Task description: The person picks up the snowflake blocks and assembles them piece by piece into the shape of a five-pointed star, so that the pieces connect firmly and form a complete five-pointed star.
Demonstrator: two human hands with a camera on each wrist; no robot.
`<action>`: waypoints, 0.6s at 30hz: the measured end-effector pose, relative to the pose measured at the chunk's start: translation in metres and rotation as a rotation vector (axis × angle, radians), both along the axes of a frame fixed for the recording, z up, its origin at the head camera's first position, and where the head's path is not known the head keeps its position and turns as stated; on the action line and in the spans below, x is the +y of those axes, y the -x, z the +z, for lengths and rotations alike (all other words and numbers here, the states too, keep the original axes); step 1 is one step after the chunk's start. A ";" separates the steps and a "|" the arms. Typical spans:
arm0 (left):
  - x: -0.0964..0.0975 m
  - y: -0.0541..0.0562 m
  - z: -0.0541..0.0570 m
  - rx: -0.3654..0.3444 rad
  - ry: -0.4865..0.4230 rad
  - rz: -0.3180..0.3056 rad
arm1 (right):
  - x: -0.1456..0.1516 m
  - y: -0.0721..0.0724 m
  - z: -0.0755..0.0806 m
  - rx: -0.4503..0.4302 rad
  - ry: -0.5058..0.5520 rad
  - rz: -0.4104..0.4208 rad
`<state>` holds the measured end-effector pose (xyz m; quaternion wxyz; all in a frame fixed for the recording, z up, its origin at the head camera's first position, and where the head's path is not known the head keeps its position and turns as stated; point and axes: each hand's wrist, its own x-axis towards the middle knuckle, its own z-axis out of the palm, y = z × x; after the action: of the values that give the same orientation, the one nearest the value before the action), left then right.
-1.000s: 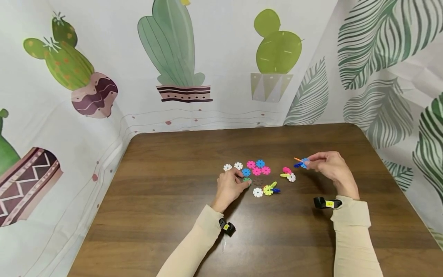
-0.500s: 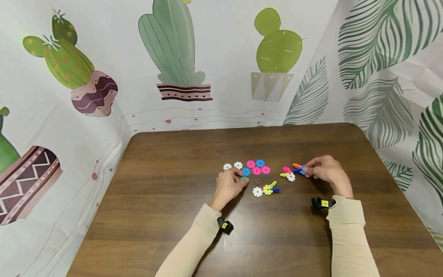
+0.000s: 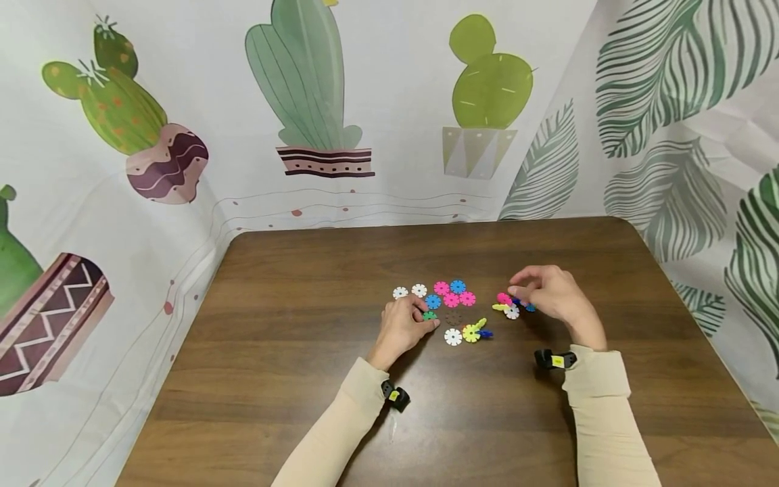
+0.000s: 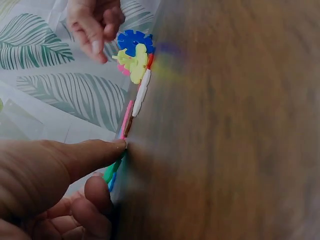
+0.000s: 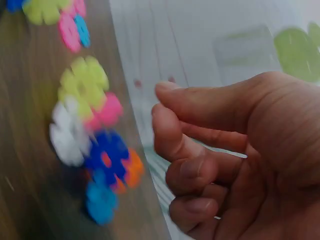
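My left hand [image 3: 403,329] rests low on the table, thumb and index finger pinching a green notched disc [image 3: 429,316]; in the left wrist view its edge shows between thumb and curled fingers. My right hand [image 3: 555,295] hovers over the right side with loosely bent fingers and nothing in them. Below it lies a joined cluster of dark blue [image 5: 107,155], orange [image 5: 134,169] and light blue discs [image 5: 101,201]. Right against it sits another cluster, of yellow [image 5: 84,85], pink [image 5: 109,111] and white discs [image 5: 69,135]; whether the two interlock cannot be told.
Between the hands lie several loose discs: pink [image 3: 452,299], blue [image 3: 458,287], brown [image 3: 453,317] and white [image 3: 453,337]. A yellow and blue joined piece [image 3: 471,333] lies nearer me. The wooden table [image 3: 292,352] meets a patterned cloth [image 3: 402,101] at its far edge.
My right hand has carried the blue and orange cluster left and down beside the pink, yellow and white one, then let go and risen. The left hand has shifted the green disc slightly.
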<state>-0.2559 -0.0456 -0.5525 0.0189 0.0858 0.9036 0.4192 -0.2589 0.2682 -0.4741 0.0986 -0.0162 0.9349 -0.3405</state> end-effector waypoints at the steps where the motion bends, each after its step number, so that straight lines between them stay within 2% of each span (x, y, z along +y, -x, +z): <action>1: 0.000 -0.001 0.003 0.000 0.004 -0.003 | -0.006 0.001 -0.002 0.038 -0.003 0.012; 4: 0.001 -0.004 0.008 0.003 0.009 -0.002 | -0.025 0.004 -0.012 0.183 -0.040 0.057; 6: 0.001 -0.003 0.005 0.025 0.031 -0.004 | -0.037 0.006 -0.021 0.271 -0.066 0.088; 8: 0.001 -0.001 0.000 0.040 0.048 -0.007 | -0.047 0.008 -0.031 0.321 -0.089 0.108; 10: 0.001 0.002 -0.007 0.062 0.068 -0.013 | -0.054 0.008 -0.039 0.334 -0.108 0.115; 11: 0.001 0.002 -0.007 0.060 0.062 -0.019 | -0.057 0.008 -0.042 0.327 -0.118 0.116; 14: 0.000 -0.001 0.004 0.037 0.036 -0.039 | -0.062 0.008 -0.048 0.306 -0.150 0.113; 18: -0.003 -0.002 0.010 0.025 0.024 -0.044 | -0.065 0.008 -0.050 0.299 -0.176 0.123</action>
<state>-0.2537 -0.0488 -0.5426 0.0177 0.1105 0.9066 0.4069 -0.2670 0.2028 -0.5238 -0.0196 -0.1150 0.9626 -0.2444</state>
